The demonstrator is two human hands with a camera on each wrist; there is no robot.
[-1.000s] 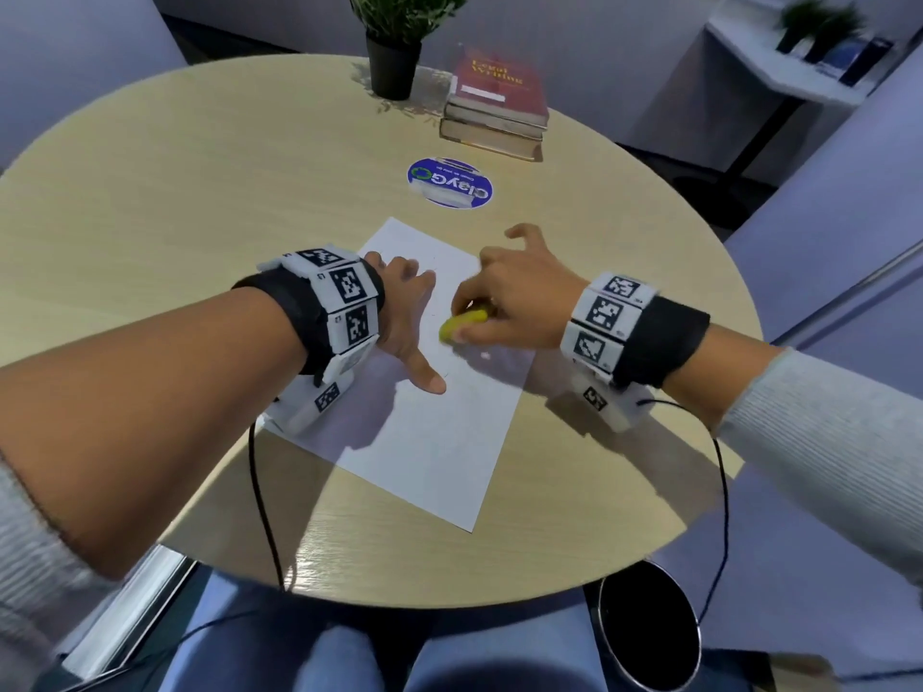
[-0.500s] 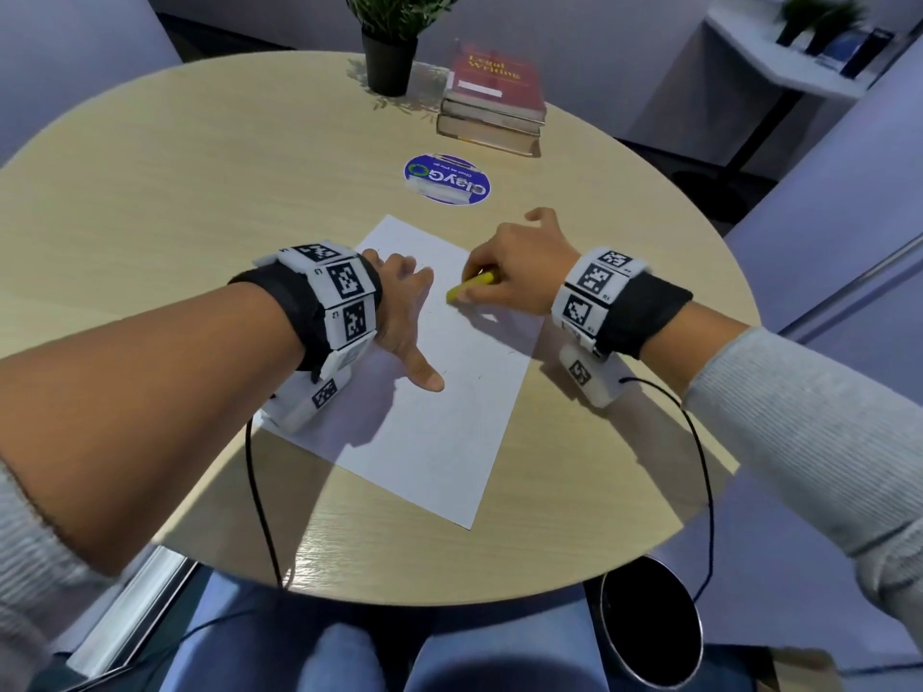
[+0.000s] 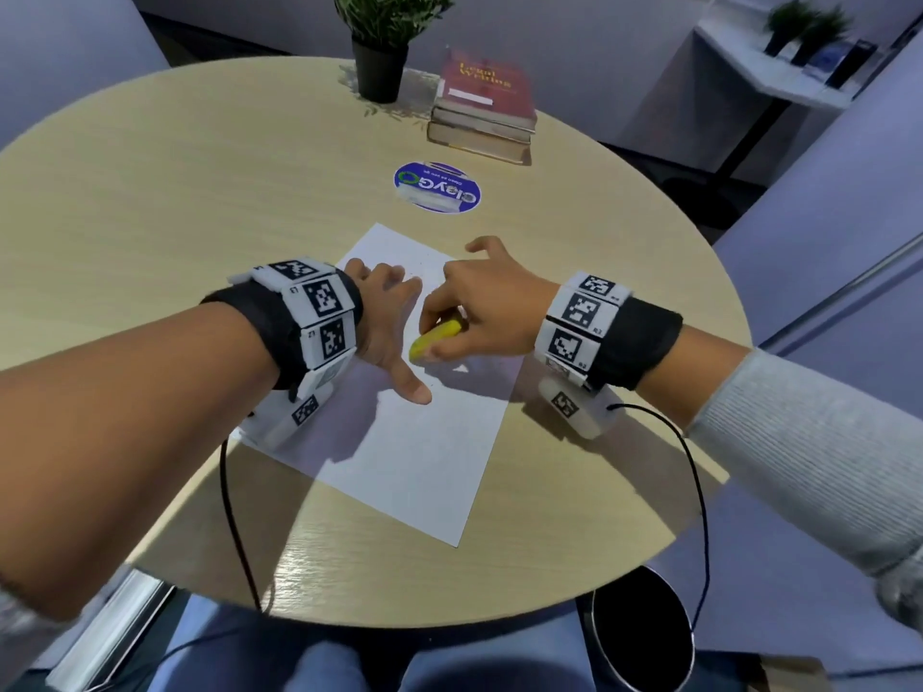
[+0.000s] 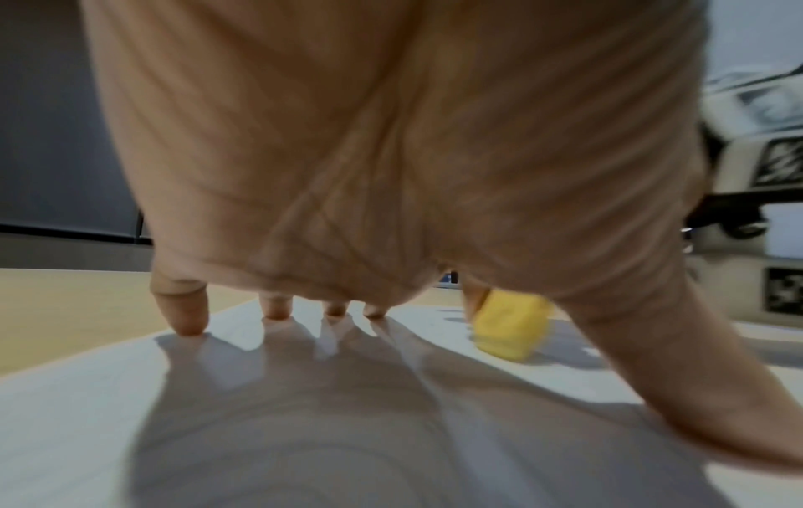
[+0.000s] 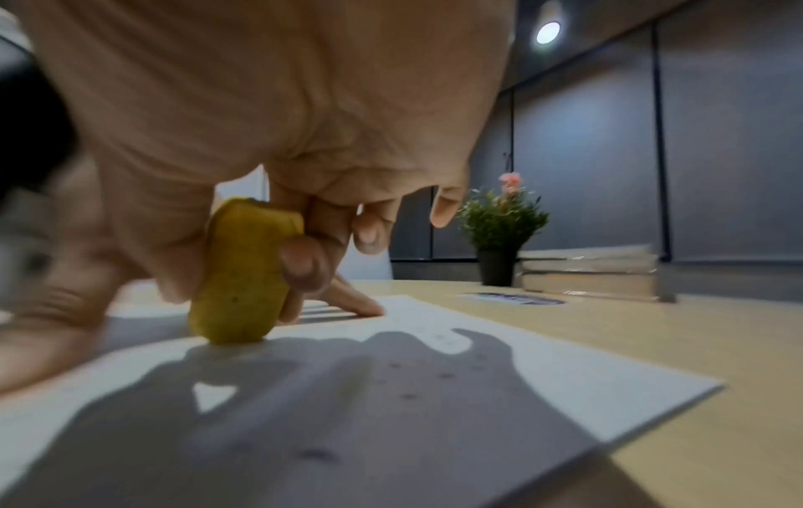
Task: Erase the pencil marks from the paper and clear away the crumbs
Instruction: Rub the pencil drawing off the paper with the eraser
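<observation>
A white sheet of paper lies on the round wooden table. My left hand lies flat on its left part, fingers spread and straight, the fingertips pressing the sheet. My right hand pinches a yellow eraser between thumb and fingers, its lower end touching the paper beside my left thumb. The eraser stands tilted on the sheet, and it shows blurred in the left wrist view. Small dark crumbs dot the paper under my right hand's shadow.
A round blue sticker lies beyond the paper. A stack of books and a potted plant stand at the table's far side. A black round bin sits on the floor at the near right. Cables hang from both wrists.
My right hand has slid the eraser back toward me and to the left across the paper, after a stroke away half a second ago. The left hand has stayed put.
</observation>
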